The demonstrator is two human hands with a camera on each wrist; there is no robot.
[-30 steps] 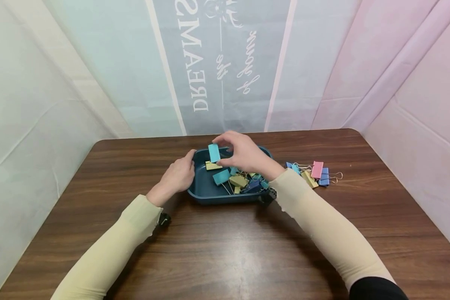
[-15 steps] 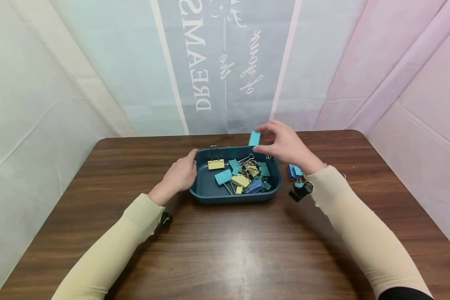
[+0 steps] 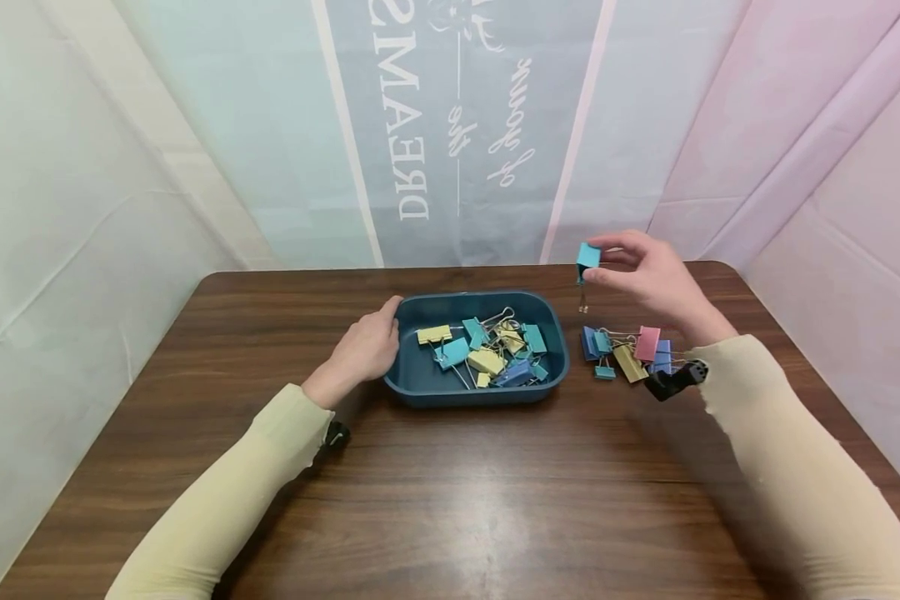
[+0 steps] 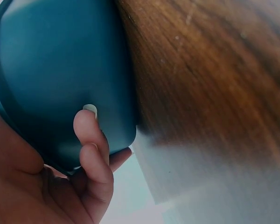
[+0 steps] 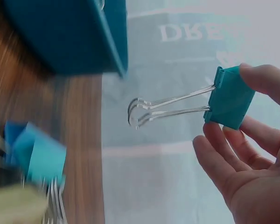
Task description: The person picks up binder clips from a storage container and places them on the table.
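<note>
One dark blue container (image 3: 472, 399) stands on one worktop (image 3: 420, 500). Six clips can be made out in the cluster (image 3: 630, 365) to its right: two blue, two turquoise, one yellow, one pink. Inside the container, turquoise, yellow and blue clips (image 3: 486, 361) overlap too much for a sure count. One more turquoise clip (image 3: 588, 257) is raised above the worktop, between container and cluster, pinched between the thumb and fingers of the right hand (image 3: 656, 275). It has a plain, smooth folded body and two silvery wire handles, lying close together and hanging downward. The left hand (image 3: 363, 346) grips the container's left end, fingers bent against its outer wall.
</note>
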